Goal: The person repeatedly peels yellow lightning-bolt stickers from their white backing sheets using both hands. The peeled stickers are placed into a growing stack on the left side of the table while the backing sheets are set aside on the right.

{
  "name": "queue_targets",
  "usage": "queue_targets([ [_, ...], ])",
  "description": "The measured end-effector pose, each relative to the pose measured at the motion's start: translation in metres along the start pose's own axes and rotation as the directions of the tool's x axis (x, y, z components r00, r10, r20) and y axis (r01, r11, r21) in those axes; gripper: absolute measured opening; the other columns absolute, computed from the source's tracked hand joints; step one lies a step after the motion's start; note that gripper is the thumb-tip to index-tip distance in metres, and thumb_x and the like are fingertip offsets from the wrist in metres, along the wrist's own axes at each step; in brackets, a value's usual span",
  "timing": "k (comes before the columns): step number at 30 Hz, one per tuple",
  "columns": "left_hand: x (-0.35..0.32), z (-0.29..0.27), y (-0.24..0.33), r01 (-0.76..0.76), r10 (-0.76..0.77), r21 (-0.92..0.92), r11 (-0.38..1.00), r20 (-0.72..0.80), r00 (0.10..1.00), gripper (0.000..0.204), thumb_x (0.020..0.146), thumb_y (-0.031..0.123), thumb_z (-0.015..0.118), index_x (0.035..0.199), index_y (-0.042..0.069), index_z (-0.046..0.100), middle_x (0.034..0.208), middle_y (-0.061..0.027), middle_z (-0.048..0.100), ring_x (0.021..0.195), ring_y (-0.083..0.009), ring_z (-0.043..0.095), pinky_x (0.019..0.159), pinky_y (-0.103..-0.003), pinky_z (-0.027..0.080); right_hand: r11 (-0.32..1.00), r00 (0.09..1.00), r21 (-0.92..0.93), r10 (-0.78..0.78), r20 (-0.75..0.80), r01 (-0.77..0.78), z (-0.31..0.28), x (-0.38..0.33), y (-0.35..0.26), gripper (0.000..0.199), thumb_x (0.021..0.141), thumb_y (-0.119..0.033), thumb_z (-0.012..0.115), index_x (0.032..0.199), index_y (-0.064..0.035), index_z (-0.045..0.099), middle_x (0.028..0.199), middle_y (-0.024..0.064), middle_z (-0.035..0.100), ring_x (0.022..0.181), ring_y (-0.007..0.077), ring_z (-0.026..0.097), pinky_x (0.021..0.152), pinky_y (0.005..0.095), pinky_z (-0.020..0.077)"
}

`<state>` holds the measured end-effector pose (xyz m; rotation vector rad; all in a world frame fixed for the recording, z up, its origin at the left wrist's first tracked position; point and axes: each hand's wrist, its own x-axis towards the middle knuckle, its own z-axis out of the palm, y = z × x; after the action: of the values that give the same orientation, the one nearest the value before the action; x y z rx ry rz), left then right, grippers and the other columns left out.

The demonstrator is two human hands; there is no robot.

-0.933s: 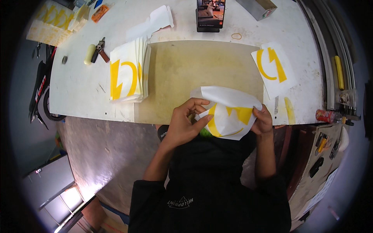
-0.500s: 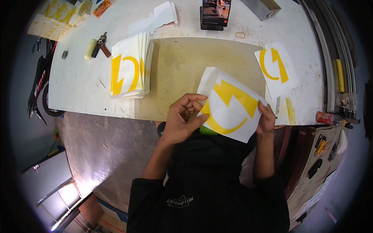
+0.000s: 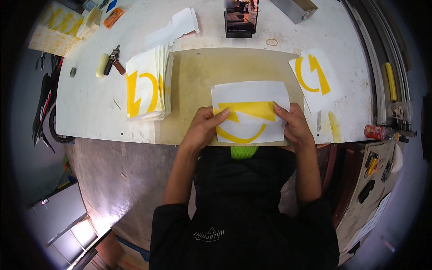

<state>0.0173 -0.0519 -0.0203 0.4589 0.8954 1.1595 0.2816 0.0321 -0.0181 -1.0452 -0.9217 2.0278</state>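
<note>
The white sheet with the yellow sticker [image 3: 250, 111] has come down from its tilted hold and now lies flat on the tan cutting mat [image 3: 198, 85], near the front edge of the counter [image 3: 90, 108]. The left hand [image 3: 204, 127] pinches its lower left side, fingers closed on the paper; the right hand [image 3: 294, 123] grips the right edge likewise. A stack of similar sheets [image 3: 146, 87] sits just left of the mat, and a single one [image 3: 315, 77] lies to the right.
</note>
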Motion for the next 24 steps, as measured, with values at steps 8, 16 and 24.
queue_targets([
  [8, 0.011, -0.004, 0.005, 0.156, -0.157, 0.019, 0.988, 0.173, 0.972, 0.043, 0.107, 0.026, 0.062, 0.131, -0.01, 0.062, 0.128, -0.0154, 0.071, 0.114, -0.0196, 0.07, 0.101, -0.036, 0.055, 0.925, 0.959, 0.295, 0.18, 0.217, -0.24, -0.035, 0.017, 0.006, 0.044, 0.11, -0.029, 0.052, 0.137, 0.006, 0.059, 0.132, 0.016, 0.069, 0.116, 0.0234, 0.071, 0.099, 0.0394, 0.0582],
  [16, 0.022, -0.016, 0.01, 0.293, -0.291, 0.028, 0.956, 0.247, 0.924, 0.056, 0.107, 0.033, 0.062, 0.143, -0.008, 0.052, 0.137, -0.0158, 0.066, 0.123, -0.0213, 0.066, 0.107, -0.037, 0.054, 0.927, 0.923, 0.24, 0.202, 0.328, -0.289, -0.056, 0.02, 0.007, 0.046, 0.112, -0.029, 0.048, 0.141, 0.0047, 0.057, 0.138, 0.0167, 0.066, 0.122, 0.0271, 0.068, 0.104, 0.0436, 0.0559],
  [24, 0.053, -0.046, 0.003, 0.219, -0.092, -0.206, 0.954, 0.494, 0.865, 0.066, 0.107, 0.031, 0.058, 0.159, -0.002, 0.032, 0.154, -0.0172, 0.051, 0.137, -0.0267, 0.057, 0.11, -0.045, 0.052, 0.929, 0.935, 0.332, 0.04, 0.352, -0.165, -0.046, 0.025, 0.0, 0.045, 0.11, -0.026, 0.053, 0.14, 0.0077, 0.056, 0.136, 0.0163, 0.067, 0.122, 0.0245, 0.068, 0.104, 0.0406, 0.0552],
])
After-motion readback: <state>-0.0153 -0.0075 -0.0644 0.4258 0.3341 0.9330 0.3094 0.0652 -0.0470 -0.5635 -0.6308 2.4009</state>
